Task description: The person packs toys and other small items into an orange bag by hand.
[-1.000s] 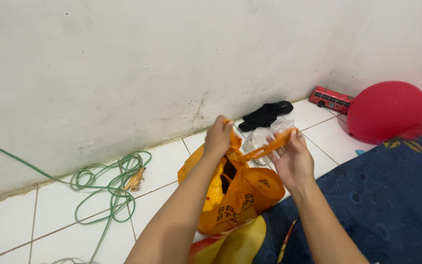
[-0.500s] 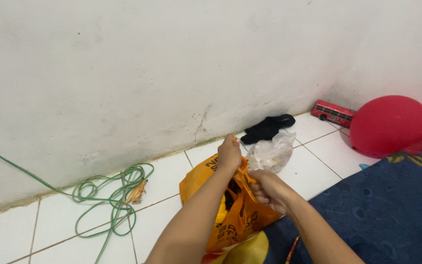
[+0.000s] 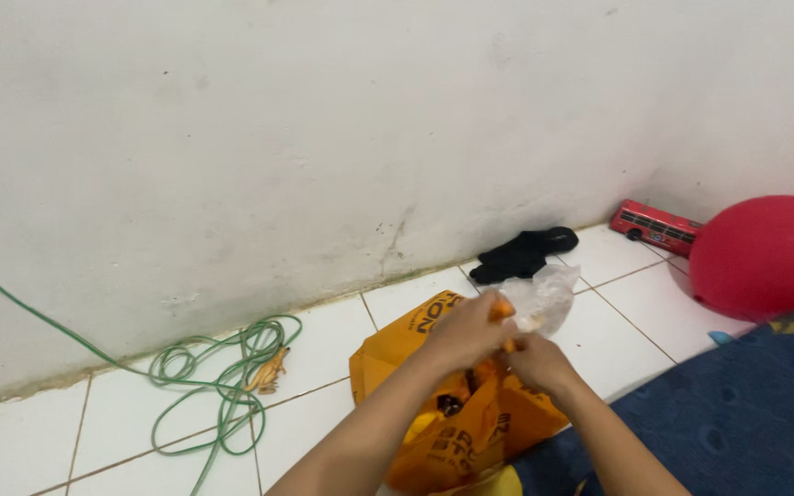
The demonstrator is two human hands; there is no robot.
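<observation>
On the white tiled floor, our left hand and right hand clamp the orange bag handles; overpulling may tear them. Clear bag at 1 o'clock.

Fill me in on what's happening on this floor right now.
A person is working with both hands on an orange plastic bag that sits on the white tiled floor. The left hand and right hand meet above the bag's mouth, pinching its orange handles together. Just behind lies a clear plastic bag, then a black cloth against the wall. A green cable coils to the left; a red balloon and red toy bus sit at the right.
</observation>
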